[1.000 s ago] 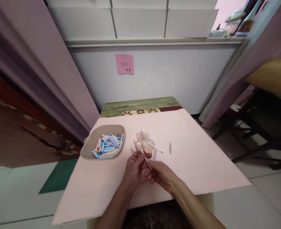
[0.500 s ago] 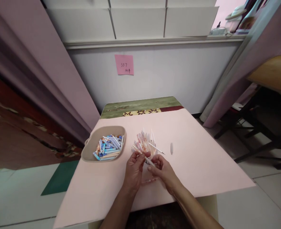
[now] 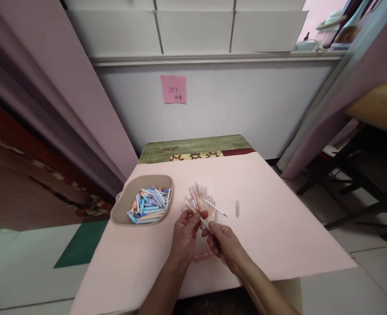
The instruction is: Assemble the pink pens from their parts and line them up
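My left hand point(image 3: 186, 232) is closed in a pinch on one end of a small pale tube point(image 3: 204, 223). The fingers of my right hand point(image 3: 223, 243) are closed round its other end, close beside the left. Just beyond both hands lies a pile of clear and pinkish pen parts point(image 3: 198, 197). A thin white refill with a dark tip point(image 3: 216, 208) rests at the right of that pile. Farther right, a single translucent barrel point(image 3: 237, 209) lies apart on the pink table cover.
At the left of the pink-covered table point(image 3: 265, 236) stands a beige basket point(image 3: 123, 212) holding blue, white and orange pen parts. A pink note point(image 3: 174, 89) is stuck on the wall behind. A dark chair point(image 3: 374, 170) stands off to the right.
My right hand has turned and its fingers have drawn in over the near end of the tube. My left hand keeps its pinch. The view has shifted slightly.
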`<state>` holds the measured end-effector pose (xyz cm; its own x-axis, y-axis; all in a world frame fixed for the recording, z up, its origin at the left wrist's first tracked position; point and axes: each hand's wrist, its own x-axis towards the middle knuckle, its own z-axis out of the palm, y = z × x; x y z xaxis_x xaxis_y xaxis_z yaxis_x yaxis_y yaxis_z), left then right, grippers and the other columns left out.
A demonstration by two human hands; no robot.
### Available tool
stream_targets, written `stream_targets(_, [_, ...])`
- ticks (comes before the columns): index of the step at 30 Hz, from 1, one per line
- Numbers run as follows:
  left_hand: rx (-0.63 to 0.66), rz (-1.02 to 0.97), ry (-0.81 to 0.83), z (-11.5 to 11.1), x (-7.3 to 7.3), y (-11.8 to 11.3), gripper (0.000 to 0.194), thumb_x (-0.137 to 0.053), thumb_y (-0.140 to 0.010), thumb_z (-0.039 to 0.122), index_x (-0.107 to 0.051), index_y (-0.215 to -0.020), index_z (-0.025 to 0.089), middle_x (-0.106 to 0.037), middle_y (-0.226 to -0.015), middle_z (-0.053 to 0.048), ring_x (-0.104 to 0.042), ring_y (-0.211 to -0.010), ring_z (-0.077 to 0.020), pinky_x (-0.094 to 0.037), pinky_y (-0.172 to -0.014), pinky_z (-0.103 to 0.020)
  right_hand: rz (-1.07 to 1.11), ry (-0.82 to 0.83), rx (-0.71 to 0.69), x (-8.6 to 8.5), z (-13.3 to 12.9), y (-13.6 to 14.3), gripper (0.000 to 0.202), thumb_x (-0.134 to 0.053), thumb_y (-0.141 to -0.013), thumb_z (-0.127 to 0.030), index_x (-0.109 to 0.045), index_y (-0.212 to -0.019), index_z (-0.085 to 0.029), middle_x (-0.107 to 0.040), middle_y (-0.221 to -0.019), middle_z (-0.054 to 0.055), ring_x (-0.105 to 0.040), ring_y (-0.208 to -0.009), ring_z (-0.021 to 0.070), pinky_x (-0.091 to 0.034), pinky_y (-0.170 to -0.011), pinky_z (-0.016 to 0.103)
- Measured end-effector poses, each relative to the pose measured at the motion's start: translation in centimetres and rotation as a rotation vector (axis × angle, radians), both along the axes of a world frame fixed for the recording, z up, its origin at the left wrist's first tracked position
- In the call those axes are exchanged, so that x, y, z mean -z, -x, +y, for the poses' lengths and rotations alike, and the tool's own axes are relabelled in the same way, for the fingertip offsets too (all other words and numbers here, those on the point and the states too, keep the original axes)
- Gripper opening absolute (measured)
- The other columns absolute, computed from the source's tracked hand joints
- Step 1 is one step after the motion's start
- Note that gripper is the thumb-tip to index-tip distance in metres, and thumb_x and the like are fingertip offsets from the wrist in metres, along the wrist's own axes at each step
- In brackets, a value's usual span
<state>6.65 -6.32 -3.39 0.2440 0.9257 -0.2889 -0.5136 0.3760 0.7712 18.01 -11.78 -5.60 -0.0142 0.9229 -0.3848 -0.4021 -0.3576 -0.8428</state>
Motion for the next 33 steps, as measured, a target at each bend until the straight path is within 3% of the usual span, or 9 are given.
stream_targets(3, [-0.093,0.004,0.026,0.5,-0.1,-0.4,0.025,-0.080,-0.062,0.020,-0.060,-0.076,0.015,-0.069,-0.074,-0.001,-0.065,-0.072,-0.0133,-0.050,-0.070,-0.025,-0.165,-0.089,0.080,0.1,0.6,-0.4,0.038,-0.073,-0.069,-0.051,-0.059,-0.076,-0.016,-0.053,-0.056,-0.004,-0.045,-0.046,0.0073,-0.033,-0.043,0.019])
stream_targets(7, [-0.138,0.006,0.044,1.4,-0.5,-1.3,0.024,-0.080,-0.062,0.021,-0.061,-0.076,0.015,-0.068,-0.073,0.000,-0.065,-0.073,-0.0129,-0.051,-0.074,-0.026,-0.357,-0.177,0.193,-0.5,1.6,-1.5,0.038,-0.081,-0.061,-0.045,-0.057,-0.073,-0.018,-0.052,-0.059,-0.004,-0.047,-0.052,0.0089,-0.038,-0.047,0.020])
stream_targets(9, [-0.133,0.021,0.035,1.8,-0.9,-1.7,0.023,-0.079,-0.063,0.023,-0.061,-0.076,0.016,-0.069,-0.074,0.000,-0.065,-0.073,-0.0130,-0.051,-0.074,-0.026,-0.294,-0.134,0.142,-0.9,2.1,-1.9,0.044,-0.076,-0.063,-0.053,-0.056,-0.081,-0.019,-0.055,-0.061,-0.004,-0.049,-0.048,0.0093,-0.037,-0.043,0.020])
stream_targets(11, [-0.097,0.048,0.013,2.2,-1.3,-1.9,0.022,-0.078,-0.065,0.024,-0.062,-0.078,0.015,-0.070,-0.076,-0.001,-0.065,-0.072,-0.0127,-0.051,-0.073,-0.026,-0.188,-0.039,0.025,-1.4,2.5,-2.3,0.052,-0.059,-0.073,-0.067,-0.056,-0.089,-0.018,-0.058,-0.059,-0.002,-0.050,-0.042,0.0100,-0.034,-0.039,0.020])
stream_targets(14, [-0.046,0.095,-0.007,2.8,-1.9,-1.9,0.021,-0.077,-0.067,0.026,-0.063,-0.078,0.015,-0.070,-0.076,-0.002,-0.064,-0.067,-0.0123,-0.051,-0.069,-0.026,-0.107,0.012,-0.087,-1.7,3.0,-2.7,0.060,-0.045,-0.079,-0.072,-0.059,-0.083,-0.015,-0.056,-0.052,-0.001,-0.046,-0.037,0.0089,-0.030,-0.037,0.019])
stream_targets(19, [-0.128,0.156,-0.021,4.1,-2.8,-1.2,0.025,-0.078,-0.065,0.029,-0.063,-0.078,0.015,-0.069,-0.076,-0.001,-0.064,-0.069,-0.0122,-0.052,-0.070,-0.026,-0.153,-0.113,0.026,-0.9,3.6,-3.1,0.041,-0.079,-0.062,-0.047,-0.050,-0.074,-0.020,-0.052,-0.056,-0.006,-0.046,-0.047,0.0084,-0.034,-0.046,0.020])
stream_targets(23, [-0.104,0.353,-0.108,4.8,-2.4,0.0,0.027,-0.076,-0.067,0.034,-0.059,-0.080,0.017,-0.069,-0.073,-0.001,-0.062,-0.060,-0.0123,-0.051,-0.059,-0.025,-0.505,-0.147,0.076,0.3,3.7,-5.0,0.027,-0.075,-0.065,-0.034,-0.052,-0.071,-0.021,-0.045,-0.054,-0.007,-0.040,-0.050,0.0097,-0.030,-0.048,0.022])
stream_targets(27, [-0.126,0.588,-0.246,4.7,-1.1,1.6,0.023,-0.072,-0.071,0.035,-0.057,-0.079,0.020,-0.063,-0.064,0.003,-0.056,-0.052,-0.0117,-0.047,-0.052,-0.023,-0.819,-0.162,0.046,0.5,3.5,-7.0,0.021,-0.065,-0.075,-0.040,-0.056,-0.069,-0.021,-0.052,-0.055,-0.003,-0.045,-0.052,0.0125,-0.031,-0.051,0.024])
stream_targets(33, [-0.026,0.920,-0.421,4.6,-0.6,2.7,0.019,-0.070,-0.070,0.035,-0.066,-0.084,0.023,-0.066,-0.067,-0.001,-0.059,-0.056,-0.0177,-0.044,-0.056,-0.027,-0.782,-0.099,0.026,-0.7,4.1,-6.4,0.037,-0.052,-0.083,-0.054,-0.062,-0.071,-0.021,-0.062,-0.057,0.001,-0.055,-0.051,0.0156,-0.037,-0.051,0.025])
